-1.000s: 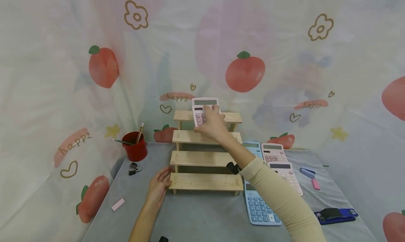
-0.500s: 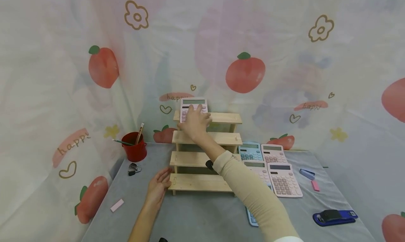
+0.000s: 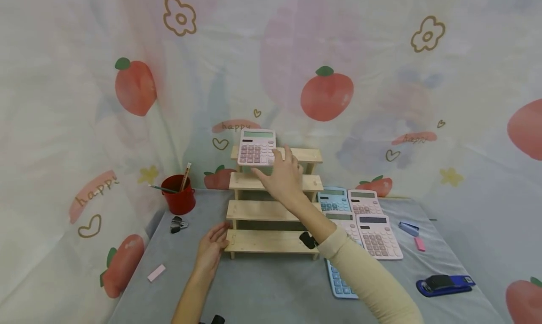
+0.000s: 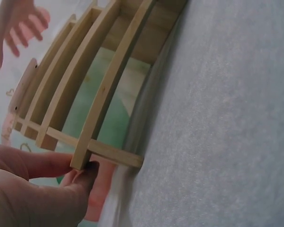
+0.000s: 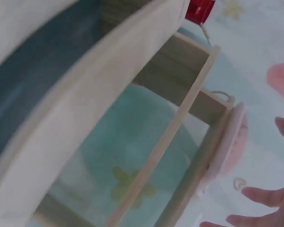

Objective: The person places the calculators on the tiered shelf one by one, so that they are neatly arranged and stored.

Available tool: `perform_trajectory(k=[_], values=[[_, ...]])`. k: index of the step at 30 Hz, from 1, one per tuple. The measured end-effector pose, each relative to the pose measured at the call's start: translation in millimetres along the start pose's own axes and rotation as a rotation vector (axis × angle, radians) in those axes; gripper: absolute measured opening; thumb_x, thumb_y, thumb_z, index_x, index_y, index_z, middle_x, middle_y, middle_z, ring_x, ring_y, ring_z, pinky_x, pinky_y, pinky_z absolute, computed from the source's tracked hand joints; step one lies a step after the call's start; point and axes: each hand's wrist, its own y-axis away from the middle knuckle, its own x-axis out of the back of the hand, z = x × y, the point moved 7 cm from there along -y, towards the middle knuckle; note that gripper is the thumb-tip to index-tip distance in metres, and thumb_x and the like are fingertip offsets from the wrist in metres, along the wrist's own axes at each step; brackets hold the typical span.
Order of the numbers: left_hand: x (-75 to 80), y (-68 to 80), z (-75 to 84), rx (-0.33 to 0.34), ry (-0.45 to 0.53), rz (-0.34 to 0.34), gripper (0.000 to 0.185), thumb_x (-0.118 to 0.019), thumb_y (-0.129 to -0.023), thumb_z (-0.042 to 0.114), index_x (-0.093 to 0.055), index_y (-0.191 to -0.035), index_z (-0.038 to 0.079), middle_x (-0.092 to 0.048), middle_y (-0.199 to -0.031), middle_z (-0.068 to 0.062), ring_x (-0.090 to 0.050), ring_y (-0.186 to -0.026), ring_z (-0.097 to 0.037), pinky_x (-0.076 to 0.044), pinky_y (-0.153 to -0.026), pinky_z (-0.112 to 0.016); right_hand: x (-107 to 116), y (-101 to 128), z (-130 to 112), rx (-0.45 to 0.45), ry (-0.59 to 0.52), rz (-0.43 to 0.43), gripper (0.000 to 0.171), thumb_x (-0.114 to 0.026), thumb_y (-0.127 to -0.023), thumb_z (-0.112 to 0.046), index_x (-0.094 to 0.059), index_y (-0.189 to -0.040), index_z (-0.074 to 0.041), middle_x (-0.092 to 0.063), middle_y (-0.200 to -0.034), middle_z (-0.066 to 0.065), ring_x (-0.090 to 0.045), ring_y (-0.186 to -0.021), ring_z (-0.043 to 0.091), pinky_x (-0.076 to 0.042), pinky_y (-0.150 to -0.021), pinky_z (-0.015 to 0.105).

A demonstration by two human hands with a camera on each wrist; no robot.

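On the top step of a four-tier wooden rack point(image 3: 271, 211), toward its left end, a pink calculator point(image 3: 256, 147) stands propped upright with its keys facing the viewer. At about four o'clock from it, the right hand point(image 3: 282, 176) hovers just beside it with its grip wide, fingers spread and holding nothing; from the head view the fingertips point(image 3: 287, 149) appear to be just off the calculator's right edge, though whether they touch it cannot be told. A cream sleeve point(image 3: 368, 277) covers that arm.

At seven o'clock from the rack, the left hand point(image 3: 210, 251) rests on the grey surface point(image 3: 271, 286), its thumb and fingers pressed against the left end of the lowest step; the left wrist view shows the thumb point(image 4: 85, 172) against the corner of the wood.

At three o'clock from the rack lie more calculators: one blue point(image 3: 333, 200) and one pink point(image 3: 364, 202) behind, two pink point(image 3: 378, 237) in front, and another blue one point(image 3: 340, 279) nearest the viewer. A blue stapler point(image 3: 444, 284) lies at four o'clock. At nine o'clock stands a red cup point(image 3: 179, 197) with pencils, and a pink eraser point(image 3: 156, 272) lies at eight o'clock.
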Motion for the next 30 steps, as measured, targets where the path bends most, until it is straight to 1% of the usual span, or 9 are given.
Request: perform_trajectory(k=[6, 9, 12, 18, 22, 24, 25, 28, 30], values=[[2.9, -1.7, 1.1, -0.003, 0.007, 0.017, 0.064, -0.052, -0.093, -0.017, -0.037, -0.155, -0.009, -0.04, -0.159, -0.03, -0.037, -0.149, -0.04, -0.049, -0.094, -0.021, 24.0, 50.2, 36.5, 0.029, -0.041, -0.041, 0.088, -0.069, -0.089, -0.068, -0.046, -0.155, -0.014, -0.025, -0.169, 0.017, -0.032, -0.149, 0.047, -0.027, -0.113, 0.071], [2.3, -2.2, -1.1, 0.005, 0.009, 0.02, 0.065, -0.052, -0.092, -0.019, -0.038, -0.155, -0.008, -0.041, -0.159, -0.029, -0.038, -0.149, -0.039, -0.049, -0.094, -0.021, 32.2, 76.5, 60.1, 0.022, -0.036, -0.065, 0.089, -0.071, -0.089, -0.065, -0.045, -0.156, -0.013, -0.026, -0.168, 0.018, -0.034, -0.148, 0.049, -0.03, -0.11, 0.073], [0.6, -2.8, -3.2, 0.012, 0.011, 0.018, 0.065, -0.051, -0.092, -0.019, -0.038, -0.155, -0.007, -0.041, -0.159, -0.028, -0.038, -0.149, -0.038, -0.05, -0.09, -0.018, 38.8, 102.2, 85.3, 0.008, -0.003, -0.089, 0.089, -0.073, -0.088, -0.063, -0.046, -0.155, -0.011, -0.028, -0.167, 0.02, -0.038, -0.145, 0.05, -0.037, -0.105, 0.073], [-0.2, -3.9, -4.1, 0.018, 0.019, 0.006, 0.066, -0.05, -0.092, -0.019, -0.037, -0.155, -0.007, -0.039, -0.16, -0.028, -0.037, -0.15, -0.036, -0.05, -0.089, -0.018, 41.0, 151.0, 135.9, -0.02, 0.067, -0.126, 0.088, -0.079, -0.087, -0.056, -0.049, -0.152, -0.005, -0.033, -0.162, 0.028, -0.043, -0.14, 0.054, -0.044, -0.096, 0.073], [0.5, -3.0, -3.1, 0.018, 0.016, 0.004, 0.067, -0.05, -0.092, -0.019, -0.036, -0.156, -0.007, -0.039, -0.161, -0.028, -0.037, -0.149, -0.036, -0.05, -0.092, -0.02, 35.5, 181.5, 168.9, -0.092, 0.108, -0.209, 0.092, -0.082, -0.084, -0.055, -0.048, -0.15, 0.0, -0.033, -0.159, 0.034, -0.043, -0.137, 0.059, -0.043, -0.097, 0.075], [1.2, -2.1, -2.5, 0.014, 0.015, 0.002, 0.067, -0.049, -0.092, -0.019, -0.035, -0.156, -0.007, -0.038, -0.161, -0.028, -0.037, -0.149, -0.036, -0.05, -0.095, -0.022, 29.5, 196.6, 184.4, -0.136, 0.143, -0.273, 0.101, -0.084, -0.08, -0.059, -0.046, -0.15, 0.004, -0.033, -0.156, 0.038, -0.043, -0.134, 0.062, -0.042, -0.098, 0.074], [1.5, -1.6, -2.3, 0.012, 0.015, 0.001, 0.067, -0.049, -0.092, -0.019, -0.034, -0.156, -0.008, -0.038, -0.161, -0.029, -0.037, -0.149, -0.037, -0.05, -0.096, -0.022, 26.6, 203.8, 191.1, -0.15, 0.154, -0.304, 0.106, -0.086, -0.077, -0.06, -0.045, -0.15, 0.005, -0.034, -0.153, 0.04, -0.047, -0.13, 0.063, -0.043, -0.097, 0.074], [2.2, -1.3, -2.2, 0.013, 0.017, -0.003, 0.067, -0.047, -0.093, -0.02, -0.033, -0.157, -0.008, -0.037, -0.162, -0.029, -0.036, -0.149, -0.037, -0.05, -0.095, -0.022, 16.9, 224.2, 209.0, -0.18, 0.186, -0.378, 0.123, -0.092, -0.063, -0.066, -0.044, -0.15, 0.006, -0.036, -0.149, 0.043, -0.056, -0.116, 0.064, -0.049, -0.091, 0.07], [2.7, -1.5, -2.2, 0.015, 0.021, -0.006, 0.067, -0.047, -0.093, -0.02, -0.032, -0.157, -0.008, -0.037, -0.162, -0.028, -0.036, -0.149, -0.036, -0.05, -0.095, -0.021, 10.4, 235.3, 218.4, -0.195, 0.182, -0.41, 0.133, -0.094, -0.053, -0.068, -0.042, -0.152, 0.005, -0.036, -0.149, 0.045, -0.06, -0.109, 0.062, -0.051, -0.087, 0.069]])
